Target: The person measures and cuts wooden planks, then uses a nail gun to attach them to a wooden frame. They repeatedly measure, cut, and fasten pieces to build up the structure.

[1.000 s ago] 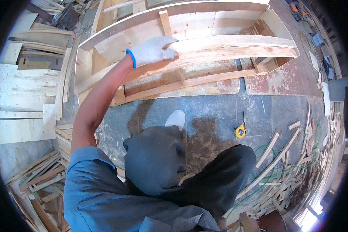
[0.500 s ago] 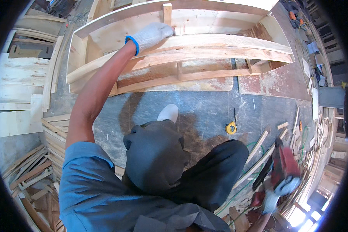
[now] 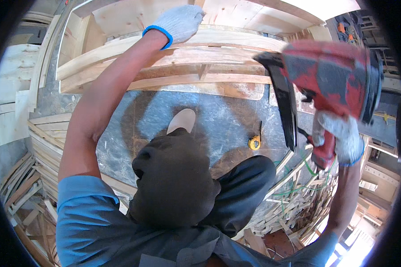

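My right hand [image 3: 343, 133], in a pale work glove, is wrapped round the handle of a red and black nail gun [image 3: 327, 73]. Its dark nose points left, and the magazine slants down below it. The tool is held up in front of the right end of a long wooden frame [image 3: 173, 55]. Over that frame's upper rails lies my left hand [image 3: 178, 24], gloved with a blue cuff. Its fingers are curled closed beside a short wooden upright [image 3: 198, 3]; what they grip, if anything, is hidden.
A yellow tape measure [image 3: 254, 142] lies on the dark floor [image 3: 218, 115] near my knee. Many thin wood offcuts [image 3: 294, 204] and a green cord [image 3: 283, 192] are at lower right. Stacked boards [image 3: 44, 155] and plywood sheets [image 3: 13, 66] stand at the left.
My right hand has raised the nail gun from low at the right to beside the frame. The left hand sits slightly higher in view, as the whole view has shifted.
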A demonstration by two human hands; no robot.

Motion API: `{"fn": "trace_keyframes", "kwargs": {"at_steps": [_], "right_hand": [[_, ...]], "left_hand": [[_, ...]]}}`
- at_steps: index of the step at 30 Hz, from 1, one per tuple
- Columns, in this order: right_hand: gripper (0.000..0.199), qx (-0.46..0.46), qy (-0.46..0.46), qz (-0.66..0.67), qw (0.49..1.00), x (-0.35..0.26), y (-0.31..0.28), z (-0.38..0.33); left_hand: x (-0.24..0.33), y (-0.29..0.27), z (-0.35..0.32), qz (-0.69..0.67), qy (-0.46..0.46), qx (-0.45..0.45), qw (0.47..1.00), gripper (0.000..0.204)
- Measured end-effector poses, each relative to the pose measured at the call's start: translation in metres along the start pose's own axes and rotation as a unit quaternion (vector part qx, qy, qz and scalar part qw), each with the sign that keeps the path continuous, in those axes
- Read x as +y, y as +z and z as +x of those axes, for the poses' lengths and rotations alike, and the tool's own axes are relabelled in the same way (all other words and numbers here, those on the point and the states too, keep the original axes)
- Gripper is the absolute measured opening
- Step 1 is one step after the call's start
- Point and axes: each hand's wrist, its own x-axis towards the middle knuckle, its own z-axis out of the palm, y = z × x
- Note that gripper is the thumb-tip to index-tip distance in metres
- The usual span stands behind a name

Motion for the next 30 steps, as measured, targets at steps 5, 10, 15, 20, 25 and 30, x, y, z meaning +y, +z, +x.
{"fn": "trace_keyframes", "kwargs": {"at_steps": [5, 10, 15, 20, 25, 30], "right_hand": [[0.024, -0.081, -0.028, 0.022, 0.996, -0.052, 0.04, 0.06], [0.021, -0.064, -0.039, 0.041, 0.996, -0.064, 0.055, 0.082], [0.023, -0.087, -0.043, 0.0, 0.995, -0.071, 0.053, 0.091], [0.025, -0.101, -0.062, -0.089, 0.989, -0.078, 0.051, 0.094], [0.026, -0.049, -0.054, -0.163, 0.984, -0.087, 0.059, 0.086], [0.026, -0.086, -0.011, -0.131, 0.988, -0.087, 0.054, 0.084]], "left_hand": [[-0.03, 0.029, -0.001, -0.009, -0.001, 0.039, 0.999, 0.037], [-0.023, 0.025, -0.003, -0.005, -0.006, 0.038, 0.999, 0.038], [-0.034, 0.041, 0.002, -0.017, 0.011, 0.074, 0.997, 0.038], [-0.023, 0.027, 0.0, -0.055, -0.023, 0.039, 0.997, 0.039], [-0.02, 0.021, 0.0, -0.062, -0.044, 0.038, 0.996, 0.041], [-0.026, 0.027, 0.001, -0.044, -0.026, 0.059, 0.997, 0.041]]}}
